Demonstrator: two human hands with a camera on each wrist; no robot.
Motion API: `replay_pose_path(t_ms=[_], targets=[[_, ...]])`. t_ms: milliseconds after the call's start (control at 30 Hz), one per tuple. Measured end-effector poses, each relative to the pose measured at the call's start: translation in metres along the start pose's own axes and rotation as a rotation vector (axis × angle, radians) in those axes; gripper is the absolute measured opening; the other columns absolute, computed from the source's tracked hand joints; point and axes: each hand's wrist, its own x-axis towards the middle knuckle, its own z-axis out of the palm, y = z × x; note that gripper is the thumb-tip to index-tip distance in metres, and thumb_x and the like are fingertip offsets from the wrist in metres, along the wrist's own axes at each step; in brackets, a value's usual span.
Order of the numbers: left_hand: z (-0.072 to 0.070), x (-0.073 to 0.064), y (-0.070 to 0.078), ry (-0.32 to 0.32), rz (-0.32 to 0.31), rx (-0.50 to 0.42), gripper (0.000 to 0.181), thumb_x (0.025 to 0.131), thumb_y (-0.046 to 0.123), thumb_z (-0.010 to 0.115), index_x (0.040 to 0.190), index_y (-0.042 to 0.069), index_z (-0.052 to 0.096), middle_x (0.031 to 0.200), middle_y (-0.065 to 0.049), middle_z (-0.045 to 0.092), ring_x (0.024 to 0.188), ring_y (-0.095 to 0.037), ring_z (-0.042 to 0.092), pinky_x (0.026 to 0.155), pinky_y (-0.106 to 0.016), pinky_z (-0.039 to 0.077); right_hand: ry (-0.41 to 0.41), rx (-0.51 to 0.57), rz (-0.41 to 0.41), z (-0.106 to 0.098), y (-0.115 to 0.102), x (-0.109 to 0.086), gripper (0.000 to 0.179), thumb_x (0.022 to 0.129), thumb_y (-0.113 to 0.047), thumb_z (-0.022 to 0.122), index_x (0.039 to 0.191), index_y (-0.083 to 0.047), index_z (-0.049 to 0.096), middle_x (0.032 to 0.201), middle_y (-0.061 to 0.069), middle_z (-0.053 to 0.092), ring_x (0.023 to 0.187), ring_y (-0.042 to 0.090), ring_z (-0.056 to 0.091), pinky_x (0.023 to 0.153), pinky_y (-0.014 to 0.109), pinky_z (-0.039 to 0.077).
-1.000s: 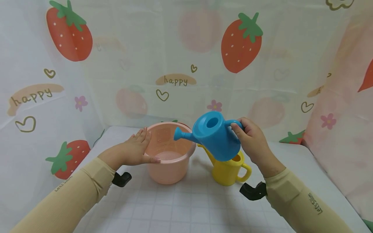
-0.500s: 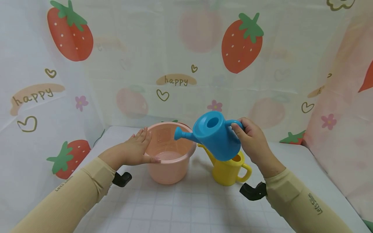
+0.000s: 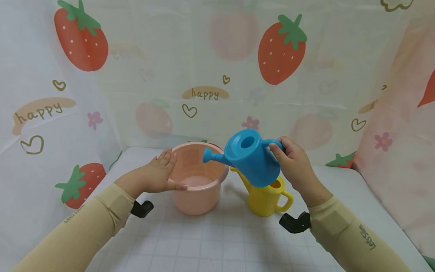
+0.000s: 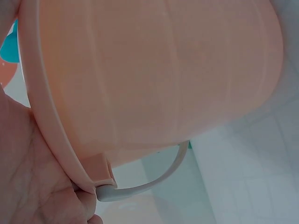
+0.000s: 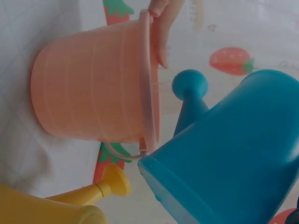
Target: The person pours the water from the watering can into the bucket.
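A blue watering can [image 3: 253, 160] hangs tilted in the air, its spout pointing left over the rim of a pink bucket [image 3: 197, 202]. My right hand [image 3: 293, 162] grips the can's handle, thumb on top. In the right wrist view, faint thin lines run from the spout's head toward the bucket's opening. My left hand [image 3: 154, 173] rests on the bucket's left rim with fingers straight and thumb along the front edge. The left wrist view has my palm against that rim, beside a grey bucket handle [image 4: 154, 184]. The bucket stands upright.
A yellow watering can [image 3: 261, 202] stands on the table just right of the bucket, partly behind the blue can. The white gridded tablecloth [image 3: 204, 241] spreads in front. Strawberry-printed cloth [image 3: 159, 68] forms walls at the back and sides.
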Motion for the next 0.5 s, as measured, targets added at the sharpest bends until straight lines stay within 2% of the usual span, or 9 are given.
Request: replay_pose_path(t_ms=[300,500], targets=[[-0.0005,-0.0008,0.0012,0.007,0.0,0.003,0.121,0.07,0.083,0.038,0.143,-0.008,0.005,0.148,-0.028,-0.004,0.137,-0.04,-0.002,0.108,-0.055,0.009,-0.017,0.004,0.024,-0.0015,-0.0022,0.0006,0.044,0.093,-0.047,0.043,0.099,-0.004,0.051,0.087,0.013,0.048,0.097,0.031,0.049,0.088,0.051,0.042],[-0.0018,-0.0013,0.0021,-0.008,-0.005,0.003,0.122,0.069,0.083,0.038,0.143,-0.008,0.004,0.148,-0.028,-0.005,0.137,-0.04,-0.003,0.108,-0.055,0.007,-0.021,0.012,0.008,-0.0029,-0.003,0.0004,0.044,0.093,-0.046,0.043,0.099,-0.003,0.051,0.088,0.014,0.048,0.097,0.031,0.049,0.088,0.051,0.042]])
